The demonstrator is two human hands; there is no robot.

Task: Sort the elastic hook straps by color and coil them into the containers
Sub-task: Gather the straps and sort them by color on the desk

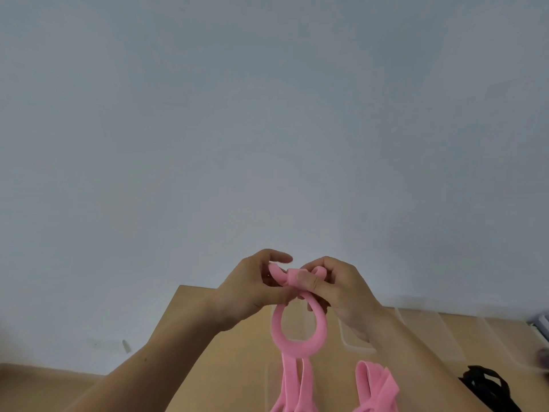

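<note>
Head view has the left hand (pixel 252 289) low at 6 o'clock, fingers curled, pinching the top of a pink strap (pixel 300 337). Just beside it, the right hand (pixel 341 292) pins the same strap under its thumb. One loop hangs between the hands, above the table (pixel 237 352), and its tails run down off the bottom edge. I judge the coiling barely begun: one loop is made and no coiled strap shows in any container. More pink strap (pixel 377 385) at 5 o'clock is cut off. From 5 to 4 o'clock stand faint clear containers (pixel 358 346), their insides hard to make out. Farther out at 4 o'clock lie black straps (pixel 487 385); whether these sit inside a container I cannot tell. No hooks are visible.
</note>
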